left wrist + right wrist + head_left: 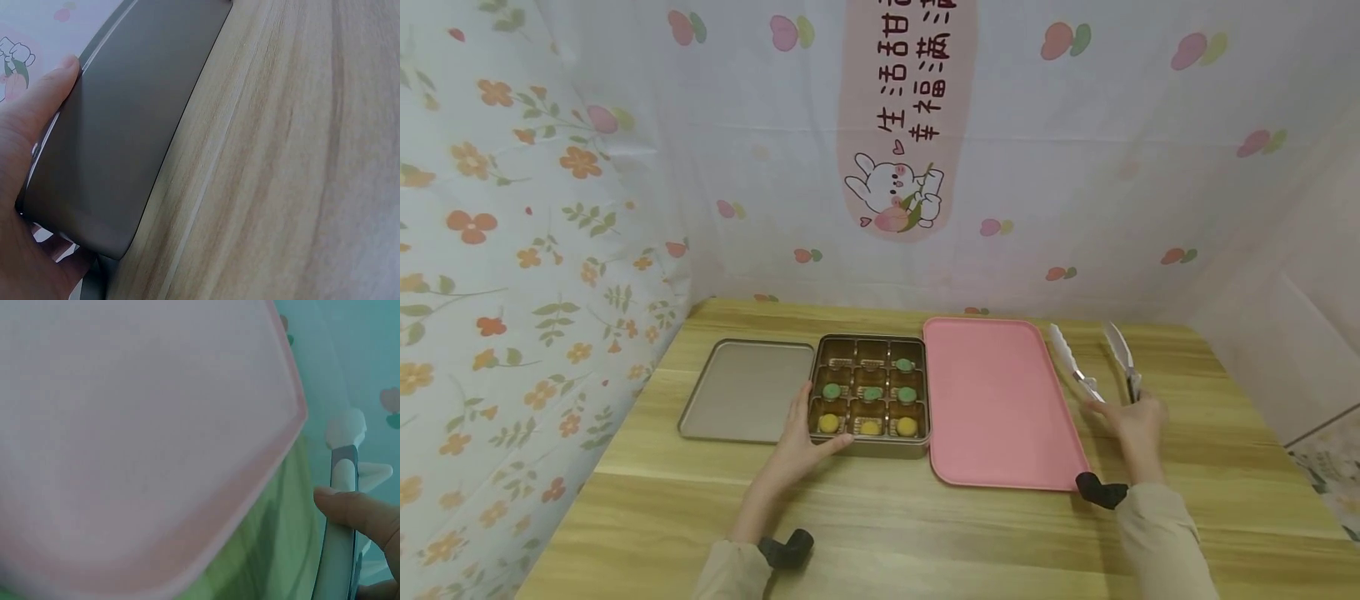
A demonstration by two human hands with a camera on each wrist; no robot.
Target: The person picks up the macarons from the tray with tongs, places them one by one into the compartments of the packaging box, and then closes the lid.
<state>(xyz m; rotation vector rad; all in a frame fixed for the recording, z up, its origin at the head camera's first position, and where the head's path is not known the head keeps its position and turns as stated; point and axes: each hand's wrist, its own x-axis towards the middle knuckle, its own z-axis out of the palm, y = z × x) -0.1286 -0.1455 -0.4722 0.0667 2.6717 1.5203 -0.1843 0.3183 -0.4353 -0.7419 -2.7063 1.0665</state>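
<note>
My left hand (800,446) grips the front left corner of a metal tin (891,451), its thumb on the front rim and its other fingers along the left side, partly hidden. The tin has a divided insert with several small green pieces (872,393) and three yellow ones (828,423) in the front row. My right hand (1138,421) holds a pair of tongs (337,550) by the handles, to the right of the pink tray. The tongs' two arms spread apart toward the back of the table, with nothing between their tips.
A bare pink tray (1000,400) lies right against the tin. Left of the tin is a flat metal lid (751,390). Behind the wooden table (917,525) hangs a printed cloth (760,167), with another floral cloth (535,292) along the left.
</note>
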